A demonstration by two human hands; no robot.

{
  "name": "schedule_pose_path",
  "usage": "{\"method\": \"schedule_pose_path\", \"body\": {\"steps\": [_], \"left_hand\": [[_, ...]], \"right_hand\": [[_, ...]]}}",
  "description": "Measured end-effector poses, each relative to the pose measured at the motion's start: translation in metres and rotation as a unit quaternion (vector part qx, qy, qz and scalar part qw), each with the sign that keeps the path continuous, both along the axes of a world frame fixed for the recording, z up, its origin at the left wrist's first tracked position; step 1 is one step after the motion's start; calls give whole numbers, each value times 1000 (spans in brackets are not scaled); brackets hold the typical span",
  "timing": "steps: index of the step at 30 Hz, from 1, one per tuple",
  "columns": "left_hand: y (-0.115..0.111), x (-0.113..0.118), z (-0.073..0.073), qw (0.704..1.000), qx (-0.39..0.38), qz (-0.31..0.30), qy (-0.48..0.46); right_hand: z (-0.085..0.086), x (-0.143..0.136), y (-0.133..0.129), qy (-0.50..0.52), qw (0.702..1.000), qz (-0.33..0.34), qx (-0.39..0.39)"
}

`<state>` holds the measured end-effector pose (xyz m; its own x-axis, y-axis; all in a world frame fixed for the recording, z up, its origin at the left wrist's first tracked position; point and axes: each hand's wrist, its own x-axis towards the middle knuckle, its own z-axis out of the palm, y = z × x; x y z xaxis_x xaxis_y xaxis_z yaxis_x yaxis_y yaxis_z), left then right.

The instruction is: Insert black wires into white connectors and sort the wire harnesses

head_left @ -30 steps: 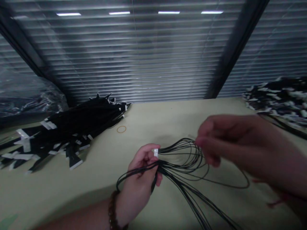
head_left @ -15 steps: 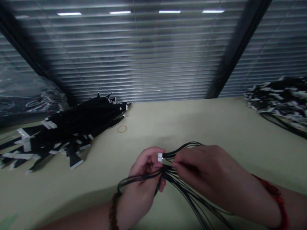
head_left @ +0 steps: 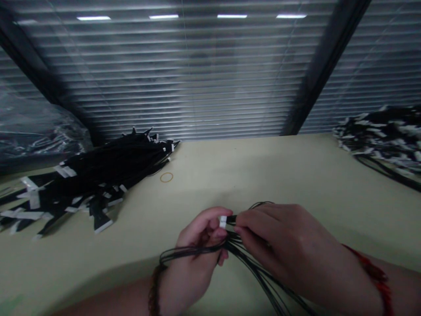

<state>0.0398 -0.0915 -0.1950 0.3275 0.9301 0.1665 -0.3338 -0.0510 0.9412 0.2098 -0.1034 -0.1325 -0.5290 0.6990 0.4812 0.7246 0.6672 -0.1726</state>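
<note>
A small white connector is pinched between the thumb and finger of my left hand. Thin black wires run through that same hand; some loop back over its wrist, others trail down to the right. Close on the connector's right side, my right hand has thumb and forefinger pressed together on a thin black wire at the connector. The fingertips hide the wire's end, so I cannot tell how far it sits in the connector.
Black cables with white ends lie in a heap at the left, beside a clear plastic bag. A yellow rubber band rests on the pale table. More black-and-white cables are piled at the right, before window blinds.
My right fingertips have come closer to the white connector, narrowing the gap between them. The connector and my left fingers have shifted slightly right and down.
</note>
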Motion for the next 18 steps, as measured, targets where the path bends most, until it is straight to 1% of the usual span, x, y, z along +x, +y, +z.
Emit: {"method": "schedule_pose_path", "body": {"steps": [6,10,12,14,16,18], "left_hand": [[2,-1,0,1000,-6,-3,7],[3,0,1,1000,-12,5,19],[3,0,1,999,-18,28,24],[4,1,1,998,-25,59,30],[5,2,3,994,-35,91,39],[8,2,4,991,-36,120,44]], "right_hand": [[-7,0,1,-2,1000,3,-12],[-3,0,3,-20,1000,-1,-16],[0,7,3,-44,999,-13,-23],[3,20,-2,-69,997,-24,-32],[1,36,-11,-88,995,-29,-45],[-3,49,-22,-101,993,-26,-59]]}}
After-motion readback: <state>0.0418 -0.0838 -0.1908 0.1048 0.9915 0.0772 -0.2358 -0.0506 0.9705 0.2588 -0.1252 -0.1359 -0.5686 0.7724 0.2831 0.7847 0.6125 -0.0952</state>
